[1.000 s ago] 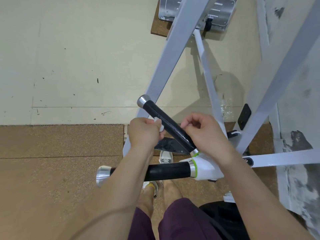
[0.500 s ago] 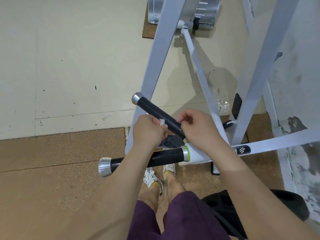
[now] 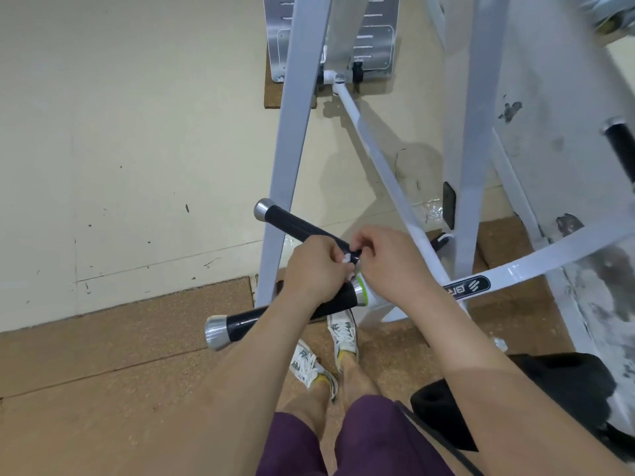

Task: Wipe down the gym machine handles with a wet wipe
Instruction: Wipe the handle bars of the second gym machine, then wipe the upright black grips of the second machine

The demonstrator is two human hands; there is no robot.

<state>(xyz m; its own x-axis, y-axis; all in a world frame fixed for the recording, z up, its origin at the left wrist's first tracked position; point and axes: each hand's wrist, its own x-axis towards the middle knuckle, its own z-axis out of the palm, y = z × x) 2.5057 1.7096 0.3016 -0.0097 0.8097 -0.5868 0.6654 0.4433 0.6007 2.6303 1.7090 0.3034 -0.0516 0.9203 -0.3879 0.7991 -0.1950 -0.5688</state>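
Two black handles with silver end caps branch from a white machine arm [image 3: 515, 269]. The upper handle [image 3: 292, 223] slants up to the left; the lower handle [image 3: 247, 321] points left. My left hand [image 3: 314, 269] is curled over the junction of the two, holding a small white wet wipe [image 3: 347, 259] that peeks out between my hands. My right hand [image 3: 391, 262] faces it and its fingertips pinch the same wipe at the inner end of the upper handle. Most of the wipe is hidden by my fingers.
Grey-white frame legs [image 3: 292, 149] rise in front and to the right. A metal footplate [image 3: 374, 39] lies on the floor ahead. Another black handle [image 3: 618, 146] shows at the right edge. A black padded seat [image 3: 515, 396] is behind my right arm. My feet stand below.
Both hands have drawn closer together at the inner end of the upper handle, and the wipe now sits between them. The view has tilted, showing more of the frame.
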